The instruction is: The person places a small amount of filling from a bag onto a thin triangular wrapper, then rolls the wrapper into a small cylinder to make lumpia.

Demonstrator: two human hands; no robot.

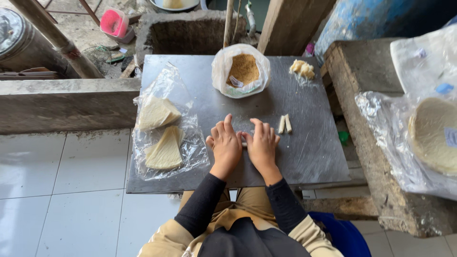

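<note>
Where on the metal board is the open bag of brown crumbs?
In the head view, the bag of brown crumbs sits at the far edge of the metal board, near its middle, beyond both hands, left of the pale filling lump.

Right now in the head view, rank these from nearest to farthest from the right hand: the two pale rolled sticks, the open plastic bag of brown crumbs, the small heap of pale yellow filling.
1. Two pale rolled sticks: just beyond the right hand, slightly to its right.
2. Open plastic bag of brown crumbs: farther up the metal board, centre.
3. Small heap of pale yellow filling: far right corner.
</note>
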